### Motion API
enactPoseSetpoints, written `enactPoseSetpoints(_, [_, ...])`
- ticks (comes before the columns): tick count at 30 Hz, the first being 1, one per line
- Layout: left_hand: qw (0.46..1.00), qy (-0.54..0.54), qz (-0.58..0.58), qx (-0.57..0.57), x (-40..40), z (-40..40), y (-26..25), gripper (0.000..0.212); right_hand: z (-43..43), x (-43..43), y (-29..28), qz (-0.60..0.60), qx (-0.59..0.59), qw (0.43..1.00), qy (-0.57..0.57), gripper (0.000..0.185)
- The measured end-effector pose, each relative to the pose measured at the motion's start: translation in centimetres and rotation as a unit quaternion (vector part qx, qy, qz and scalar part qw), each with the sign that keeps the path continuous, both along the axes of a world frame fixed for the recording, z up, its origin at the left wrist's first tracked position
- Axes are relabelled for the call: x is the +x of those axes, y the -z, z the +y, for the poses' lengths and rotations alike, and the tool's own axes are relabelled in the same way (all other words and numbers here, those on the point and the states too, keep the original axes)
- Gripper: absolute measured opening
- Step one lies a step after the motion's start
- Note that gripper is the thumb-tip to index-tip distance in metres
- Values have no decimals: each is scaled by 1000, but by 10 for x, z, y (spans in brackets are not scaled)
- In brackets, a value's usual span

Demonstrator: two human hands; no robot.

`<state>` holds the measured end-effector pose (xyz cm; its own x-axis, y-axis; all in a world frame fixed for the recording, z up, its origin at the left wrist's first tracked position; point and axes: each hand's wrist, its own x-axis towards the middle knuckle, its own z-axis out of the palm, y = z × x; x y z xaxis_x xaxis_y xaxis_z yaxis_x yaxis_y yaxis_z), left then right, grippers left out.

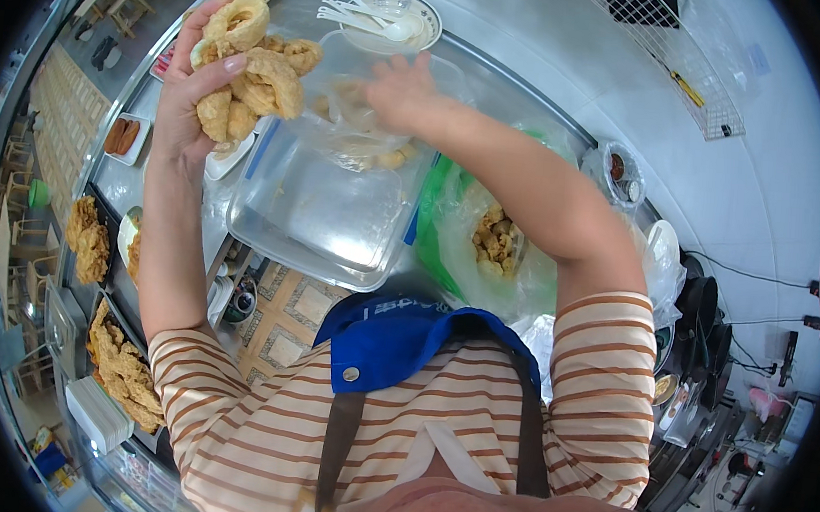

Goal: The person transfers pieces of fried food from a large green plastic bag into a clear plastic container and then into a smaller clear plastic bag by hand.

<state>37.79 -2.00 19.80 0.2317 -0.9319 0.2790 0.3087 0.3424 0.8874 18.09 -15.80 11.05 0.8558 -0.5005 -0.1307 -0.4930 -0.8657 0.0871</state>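
Note:
My left hand (188, 87) grips a cluster of golden fried puffs (262, 81), some of them hollow and ring-like, raised over the left part of the counter. My right hand (402, 95) is over a thin clear plastic bag (347, 129), fingers spread, a little blurred. Inside that bag, several pale fried pieces (391, 156) show through the film. The bag lies at the far end of a large clear plastic container (307, 207) with blue side clips. Whether my right fingers touch the bag, I cannot tell.
Beside the container is a green plastic bag (430, 215) with brown fried pieces (494, 240) in a clear liner. A bowl (427, 28) with white spoons stands at the back. Fried food on dark trays (109, 230) lines the left. A wire rack (675, 68) hangs on the wall.

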Motion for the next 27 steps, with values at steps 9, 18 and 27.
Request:
enactPoseSetpoints(9, [994,53,100,3,-10,-4,-1,61,-47,14,15,-68,93,968,222,28])
enactPoseSetpoints(18, [949,189,215,135,-77,-47,47,58,-99,-8,18,-314,172,856,373,28])
enactPoseSetpoints(27, [915,83,245,311,-59,-99,139,39,-79,-13,-11,-203,158,911,323,29])
